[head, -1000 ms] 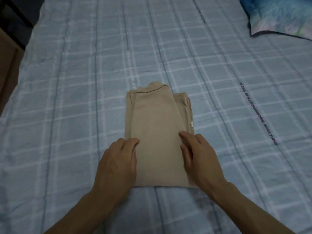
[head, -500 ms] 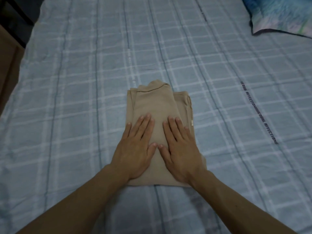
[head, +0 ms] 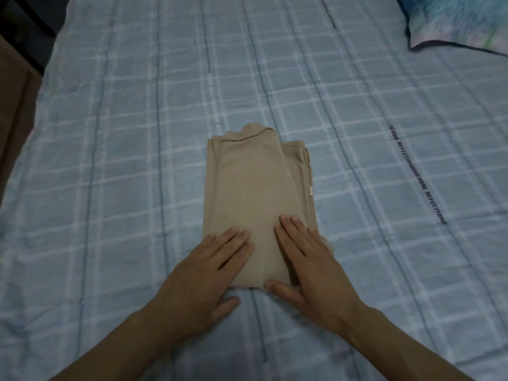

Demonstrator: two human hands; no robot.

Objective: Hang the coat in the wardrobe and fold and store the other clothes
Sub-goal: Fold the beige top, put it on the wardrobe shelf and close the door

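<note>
**Smoothing stroke drawn back to the near edge of the folded garment**

Obs. The folded tan garment (head: 253, 193) lies mid-bed on the checked blue sheet (head: 110, 160), a long rectangle running away from the viewer. It lies in the same spot and shape as in both earlier frames.

Change. One second ago the hands flanked the garment's sides, fingers bent in at the edges. Half a second ago they lay flat side by side on its middle, thumbs touching. Now they have slid back toward the viewer and parted. The left hand (head: 209, 273) is spread flat over the near-left corner, fingers straight, thumb off the cloth on the sheet. The right hand (head: 310, 265) is flat over the near-right corner, fingers straight, thumb lying along the near edge. Neither hand pinches anything.

Reading. This looks like a pressing pass that flattens the fold from the middle outward. The fold of this piece seems finished or close to it. A further fold or a lift for storing would plausibly follow.

Not resolved.
- Both near corners are covered by the hands, so I cannot tell whether any fingertip is under the edge.
- The type of garment is unclear. A rounded band shows at the far end.
- The small label (head: 310, 191) on the right edge is too small to read.
- The lettering (head: 417, 174) printed on the sheet is blurred.
- The pillow (head: 461, 20) at top right is cut off by the frame.
- The dark furniture (head: 24, 23) at top left is only partly in frame.
- Wardrobe, coat and any other clothes are out of view, so overall progress cannot be judged.
</note>
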